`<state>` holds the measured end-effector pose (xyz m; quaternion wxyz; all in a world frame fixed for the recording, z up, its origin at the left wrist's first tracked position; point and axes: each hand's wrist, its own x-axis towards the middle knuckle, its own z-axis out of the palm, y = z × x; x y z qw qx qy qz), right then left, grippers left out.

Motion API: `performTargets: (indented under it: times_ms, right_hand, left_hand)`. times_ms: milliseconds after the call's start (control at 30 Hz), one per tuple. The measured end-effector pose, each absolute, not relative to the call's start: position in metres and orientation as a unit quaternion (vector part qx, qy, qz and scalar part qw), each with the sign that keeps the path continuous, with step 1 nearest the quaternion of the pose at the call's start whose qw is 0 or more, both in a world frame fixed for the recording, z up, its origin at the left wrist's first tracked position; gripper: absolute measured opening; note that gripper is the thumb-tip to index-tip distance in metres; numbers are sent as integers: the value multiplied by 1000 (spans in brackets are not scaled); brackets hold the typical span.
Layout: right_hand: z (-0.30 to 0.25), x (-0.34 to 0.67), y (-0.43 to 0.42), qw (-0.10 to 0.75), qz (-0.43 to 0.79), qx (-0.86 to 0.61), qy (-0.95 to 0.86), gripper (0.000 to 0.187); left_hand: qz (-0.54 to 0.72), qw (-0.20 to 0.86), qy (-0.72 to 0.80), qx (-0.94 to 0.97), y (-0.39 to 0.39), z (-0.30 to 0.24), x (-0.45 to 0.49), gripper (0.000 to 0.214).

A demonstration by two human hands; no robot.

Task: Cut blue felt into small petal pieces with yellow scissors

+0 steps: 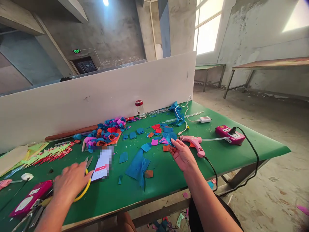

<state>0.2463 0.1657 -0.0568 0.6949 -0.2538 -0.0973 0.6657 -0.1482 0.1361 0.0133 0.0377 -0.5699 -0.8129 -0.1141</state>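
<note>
My right hand (182, 154) pinches a rounded blue crepe-paper petal (171, 136) between thumb and fingertips, above the green table. Close to its right lies a pink glue gun (196, 143) with a clear glue stick in its back. My left hand (71, 180) is closed over a pair of scissors with yellow handles (84, 192); the blades (88, 162) point away from me, and the fingers hide part of them. Cut blue petals (123, 157), a larger blue crepe-paper piece (136, 167) and orange scraps (149, 174) lie between my hands.
A phone (102, 166) lies beside the scissors. Behind it is a pile of paper roses (103, 133). A jar (140, 109) stands by the white partition (159, 80). Magenta power sockets (230, 134) sit at both sides, one trailing a black cable. Pliers (36, 209) lie front left.
</note>
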Motion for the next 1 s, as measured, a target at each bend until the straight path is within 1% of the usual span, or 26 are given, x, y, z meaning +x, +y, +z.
performTargets:
  times_ms: [33,133,233,333,433,533,733,1000]
  right_hand:
    - [-57,245,166,697,663,-254,-97,43]
    - [-59,240,167,700,659,-256,-107,39]
    - [-62,235,169,691,662,-262,-121,37]
    - [-66,233,169,666,680,-282,-123,38]
    - [-67,235,167,649,693,-290,-116,41]
    - [-66,239,165,648,695,-290,-111,43]
    - [-66,244,165,655,693,-277,-117,43]
    - [-65,242,167,649,699,-271,-130,41]
  left_hand:
    - [-108,37,-751,-650,147,16,-127,22]
    - [-96,-16,-665,-740,193,13,-55,21]
    - [-62,-65,-639,-764,237,-8,1,17]
    - [-47,-99,-652,-750,265,-32,27,30]
    - [-60,-143,-669,-727,278,-46,31,34]
    - [-93,-170,-697,-690,290,-44,20,35]
    - [-181,-137,-786,-575,324,-19,-23,37]
    - [-233,-134,-806,-528,340,-26,-29,37]
